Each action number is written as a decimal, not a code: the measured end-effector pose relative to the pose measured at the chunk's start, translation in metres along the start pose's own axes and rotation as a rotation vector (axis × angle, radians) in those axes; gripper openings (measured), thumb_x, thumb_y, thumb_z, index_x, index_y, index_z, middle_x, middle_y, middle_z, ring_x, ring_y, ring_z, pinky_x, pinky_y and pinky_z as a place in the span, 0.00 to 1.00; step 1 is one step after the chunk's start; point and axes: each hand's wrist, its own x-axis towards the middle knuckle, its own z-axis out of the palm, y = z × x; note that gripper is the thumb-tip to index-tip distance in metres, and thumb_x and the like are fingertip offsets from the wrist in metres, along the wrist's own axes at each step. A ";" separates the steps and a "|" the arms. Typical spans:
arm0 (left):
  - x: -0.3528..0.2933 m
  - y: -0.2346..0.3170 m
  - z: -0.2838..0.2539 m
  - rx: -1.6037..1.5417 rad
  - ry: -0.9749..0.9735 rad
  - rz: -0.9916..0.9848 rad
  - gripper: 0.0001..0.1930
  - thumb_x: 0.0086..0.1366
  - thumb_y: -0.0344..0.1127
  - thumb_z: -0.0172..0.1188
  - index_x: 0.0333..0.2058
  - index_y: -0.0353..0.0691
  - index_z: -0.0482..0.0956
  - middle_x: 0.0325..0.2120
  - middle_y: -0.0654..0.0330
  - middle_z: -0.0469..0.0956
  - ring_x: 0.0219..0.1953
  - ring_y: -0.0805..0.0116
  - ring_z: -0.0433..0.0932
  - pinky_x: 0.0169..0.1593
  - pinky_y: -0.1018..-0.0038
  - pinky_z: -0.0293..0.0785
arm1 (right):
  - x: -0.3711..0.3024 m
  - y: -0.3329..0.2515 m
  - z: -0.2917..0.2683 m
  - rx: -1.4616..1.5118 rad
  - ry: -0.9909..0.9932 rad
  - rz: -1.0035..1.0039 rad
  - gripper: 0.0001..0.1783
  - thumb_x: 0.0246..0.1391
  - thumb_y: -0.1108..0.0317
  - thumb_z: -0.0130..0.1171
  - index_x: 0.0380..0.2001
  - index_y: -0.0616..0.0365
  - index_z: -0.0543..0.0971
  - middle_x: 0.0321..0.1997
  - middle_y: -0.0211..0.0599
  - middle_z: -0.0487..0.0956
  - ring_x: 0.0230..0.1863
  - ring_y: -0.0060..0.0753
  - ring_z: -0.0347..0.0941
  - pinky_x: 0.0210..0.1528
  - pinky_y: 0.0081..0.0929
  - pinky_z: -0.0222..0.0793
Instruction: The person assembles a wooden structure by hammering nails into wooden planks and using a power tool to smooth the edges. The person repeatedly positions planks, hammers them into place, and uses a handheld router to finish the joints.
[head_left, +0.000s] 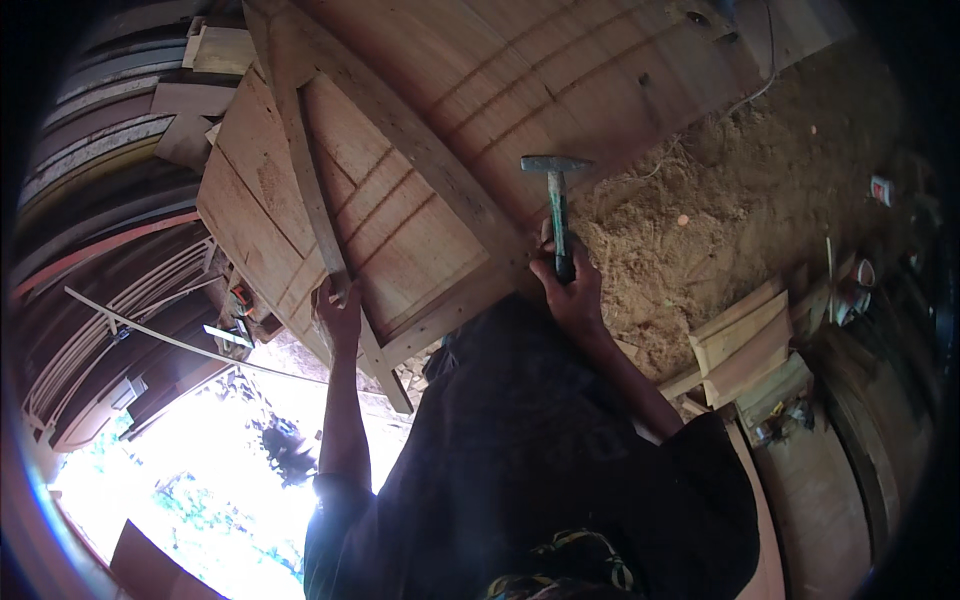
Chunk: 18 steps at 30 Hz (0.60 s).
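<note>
My left hand (pixel 340 318) is closed around a long narrow wooden strip (pixel 314 190), which lies slantwise over a plywood panel (pixel 425 245) with a wooden frame. The strip's near end sticks out past the frame's near bar (pixel 440 328). In my right hand (pixel 575 295) is a hammer (pixel 557 212), gripped low on its dark green handle. Its metal head points away from me, over the edge of a large plywood sheet (pixel 560 75). Pencil-like dark lines run across both plywood faces. My right fingers are partly hidden behind the handle.
Stacked boards (pixel 110 110) fill the far left, with bent thin strips (pixel 150 290) below them. Sawdust covers the ground (pixel 660 240) on the right. Wood offcuts (pixel 745 335) lie at the right, and a small red-and-white container (pixel 881 191) stands farther off. Bright daylight washes out the lower left.
</note>
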 end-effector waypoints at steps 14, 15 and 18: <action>0.004 0.002 0.012 -0.064 0.063 0.082 0.30 0.58 0.45 0.84 0.53 0.33 0.83 0.45 0.49 0.81 0.46 0.56 0.84 0.40 0.62 0.86 | -0.001 -0.027 0.001 -0.146 0.082 0.068 0.18 0.60 0.63 0.77 0.48 0.58 0.83 0.34 0.37 0.85 0.36 0.33 0.82 0.44 0.31 0.76; 0.005 0.007 0.010 -0.057 0.062 0.079 0.30 0.58 0.45 0.84 0.52 0.33 0.83 0.45 0.50 0.81 0.46 0.57 0.84 0.39 0.62 0.85 | -0.002 -0.023 0.002 -0.274 0.146 -0.039 0.19 0.60 0.62 0.77 0.49 0.58 0.83 0.37 0.39 0.86 0.36 0.37 0.83 0.44 0.33 0.77; 0.004 0.009 0.010 -0.075 0.062 0.085 0.29 0.58 0.45 0.84 0.52 0.35 0.83 0.46 0.50 0.81 0.45 0.57 0.83 0.39 0.62 0.83 | -0.012 -0.015 0.001 -0.539 0.248 -0.233 0.23 0.60 0.58 0.76 0.54 0.57 0.84 0.43 0.46 0.86 0.39 0.50 0.84 0.43 0.39 0.79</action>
